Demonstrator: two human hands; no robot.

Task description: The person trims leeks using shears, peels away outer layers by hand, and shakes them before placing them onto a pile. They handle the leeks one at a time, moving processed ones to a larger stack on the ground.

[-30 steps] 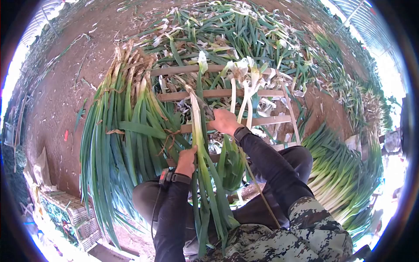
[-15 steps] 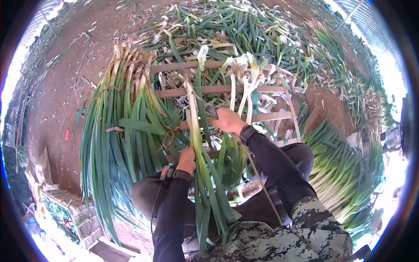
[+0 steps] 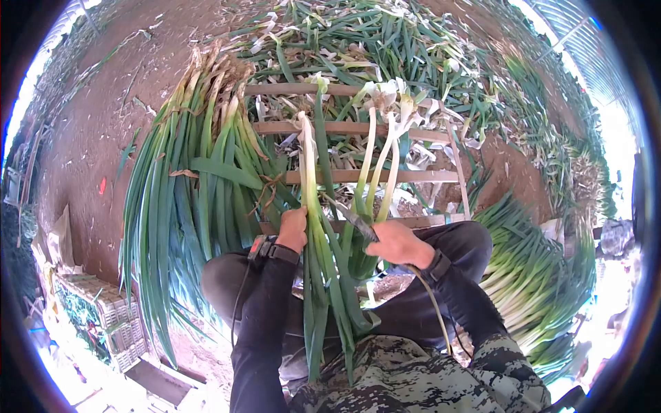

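Observation:
My left hand (image 3: 294,230) is closed around the green part of a long leek (image 3: 308,155), whose pale root end points away from me and whose leaves hang toward my lap. In my closed right hand (image 3: 403,243) is a grey air blow gun (image 3: 357,221) with a thin tip angled toward that leek. A yellowish hose (image 3: 434,303) runs from this hand down to my lap. Several pale-stemmed leeks (image 3: 375,168) lie just beyond the right hand, their leaves partly hidden behind it.
A slatted wooden rack (image 3: 351,128) stands before my knees. At its left rests a large bundle of untrimmed leeks (image 3: 182,186). Leaf scraps (image 3: 385,41) cover the ground beyond, and more leeks (image 3: 527,275) are piled at right. A woven crate (image 3: 120,330) sits lower left.
My right hand has come back toward my body and slightly right, bringing the blow gun into clearer view. The left hand keeps its hold on the leek with little movement.

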